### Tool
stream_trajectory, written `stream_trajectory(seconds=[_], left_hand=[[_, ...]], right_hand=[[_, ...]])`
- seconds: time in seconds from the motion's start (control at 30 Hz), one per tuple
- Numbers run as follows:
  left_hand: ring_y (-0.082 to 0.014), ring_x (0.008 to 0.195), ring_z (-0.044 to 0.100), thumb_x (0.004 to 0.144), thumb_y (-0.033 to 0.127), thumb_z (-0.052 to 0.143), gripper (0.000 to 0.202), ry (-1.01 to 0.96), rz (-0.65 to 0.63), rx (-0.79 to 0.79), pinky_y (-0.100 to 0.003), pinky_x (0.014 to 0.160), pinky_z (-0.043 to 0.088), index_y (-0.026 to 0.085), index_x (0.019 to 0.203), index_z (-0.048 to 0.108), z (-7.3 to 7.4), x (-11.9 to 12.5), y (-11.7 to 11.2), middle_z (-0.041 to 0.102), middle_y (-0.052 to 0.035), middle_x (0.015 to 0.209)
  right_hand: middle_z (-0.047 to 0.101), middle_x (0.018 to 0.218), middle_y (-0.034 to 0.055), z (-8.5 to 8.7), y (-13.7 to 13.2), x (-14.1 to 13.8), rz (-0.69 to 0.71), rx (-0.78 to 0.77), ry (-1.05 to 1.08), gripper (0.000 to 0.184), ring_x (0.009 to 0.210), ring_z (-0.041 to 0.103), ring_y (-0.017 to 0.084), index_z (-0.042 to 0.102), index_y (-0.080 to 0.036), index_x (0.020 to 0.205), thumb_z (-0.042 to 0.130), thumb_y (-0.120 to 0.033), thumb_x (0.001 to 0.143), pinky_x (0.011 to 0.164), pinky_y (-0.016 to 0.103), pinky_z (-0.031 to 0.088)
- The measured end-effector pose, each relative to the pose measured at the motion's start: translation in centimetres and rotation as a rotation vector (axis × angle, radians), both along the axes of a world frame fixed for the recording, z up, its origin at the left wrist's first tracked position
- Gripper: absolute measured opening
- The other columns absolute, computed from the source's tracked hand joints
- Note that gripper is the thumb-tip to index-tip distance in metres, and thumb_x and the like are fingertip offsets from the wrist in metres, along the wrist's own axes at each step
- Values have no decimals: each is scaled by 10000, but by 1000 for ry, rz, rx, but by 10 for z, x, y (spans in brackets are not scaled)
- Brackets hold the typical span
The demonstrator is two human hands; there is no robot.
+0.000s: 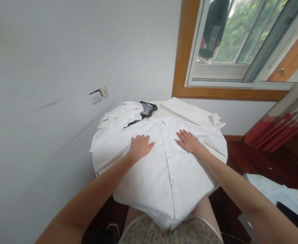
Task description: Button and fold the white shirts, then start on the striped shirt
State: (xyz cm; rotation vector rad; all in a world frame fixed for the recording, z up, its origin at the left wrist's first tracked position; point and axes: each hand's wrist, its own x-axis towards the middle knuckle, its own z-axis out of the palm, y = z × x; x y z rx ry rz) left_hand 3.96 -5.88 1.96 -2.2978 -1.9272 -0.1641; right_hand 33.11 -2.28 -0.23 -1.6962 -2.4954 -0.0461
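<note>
A white button-up shirt lies front side up across a round white table, its collar toward the wall and its hem hanging over the near edge. My left hand rests flat on the left chest of the shirt as I see it, fingers spread and thumb pointing right. On the other side of the button strip, my right hand lies flat with its fingers apart, touching the cloth. Neither hand grips anything. The shirt's sleeves reach out to both sides.
Crumpled white cloth and a black-and-white striped cloth lie at the back left of the table. A folded white garment is at the back right. Beyond are a wall socket, a window and a red-and-white curtain. More items sit low at right.
</note>
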Motion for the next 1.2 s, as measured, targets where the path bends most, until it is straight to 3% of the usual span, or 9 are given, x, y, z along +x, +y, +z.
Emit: stream_trajectory(seconds=[0.1, 0.23, 0.3, 0.43, 0.67, 0.8, 0.93, 1.07, 1.2], left_hand=[[-268, 1278, 495, 978, 404, 321, 487, -61, -119, 52, -451, 1072, 373, 203, 1386, 495, 5, 22, 30, 569, -126, 1378], [-310, 1407, 356, 967, 471, 321, 535, -120, -103, 10, -539, 1133, 282, 264, 1445, 444, -11, 43, 61, 415, -74, 1529], [-318, 1439, 303, 962, 520, 301, 572, -130, -121, 11, -559, 1157, 230, 278, 1468, 415, -20, 41, 70, 361, -58, 1560], [-294, 1451, 290, 943, 606, 284, 675, -119, -127, 0, -469, 1179, 235, 220, 1485, 395, -27, 13, 84, 341, -83, 1567], [-315, 1444, 296, 955, 561, 287, 644, -88, -18, 49, -505, 1173, 217, 206, 1477, 412, -27, -18, 71, 340, -122, 1562], [-334, 1418, 326, 954, 517, 309, 587, -75, 16, 48, -574, 1132, 246, 240, 1454, 442, -23, -4, 53, 376, -120, 1546], [-322, 1371, 382, 947, 421, 358, 510, -81, 15, 76, -564, 1107, 285, 236, 1400, 502, -13, 24, 57, 464, -115, 1487], [-328, 1432, 288, 946, 520, 318, 571, -161, 83, 57, -600, 1151, 189, 266, 1437, 458, -14, 40, 76, 392, -84, 1543], [-331, 1473, 206, 901, 674, 286, 706, -191, 115, -42, -603, 1170, 128, 288, 1483, 389, -22, 19, 92, 280, -62, 1596]], right_hand=[[426, 1504, 150, 14, 5, -12, -8, 41, 2, 613, 1451, 248, 303, 502, -175, 1397, 349, -572, 955, 1164, 559, 143], [401, 1527, 118, 25, 25, -41, -19, 56, 35, 586, 1468, 206, 270, 481, -199, 1417, 329, -545, 969, 1179, 512, 125], [298, 1588, 88, 22, 34, -52, -57, -24, 47, 638, 1479, 178, 277, 375, -248, 1495, 241, -592, 975, 1165, 537, 150], [147, 1632, 72, 11, 46, -45, -178, -134, 18, 749, 1493, 114, 298, 243, -270, 1552, 113, -685, 942, 1152, 584, 128], [271, 1588, 148, -7, 29, -2, -145, 24, -5, 693, 1466, 229, 305, 346, -199, 1522, 203, -601, 976, 1164, 460, 187], [397, 1523, 162, -3, 14, -5, -155, 79, -7, 614, 1419, 318, 310, 463, -176, 1441, 290, -541, 979, 1137, 455, 249], [516, 1407, 188, 15, 25, -35, -175, 75, 11, 539, 1356, 386, 291, 550, -119, 1323, 412, -478, 945, 1098, 399, 314], [355, 1554, 128, 18, 45, -59, -195, 11, 51, 599, 1438, 263, 284, 403, -198, 1471, 310, -515, 971, 1140, 479, 225], [182, 1624, 98, 6, 59, -43, -327, -109, 41, 790, 1486, 132, 301, 267, -217, 1547, 182, -696, 924, 1159, 546, 115]])
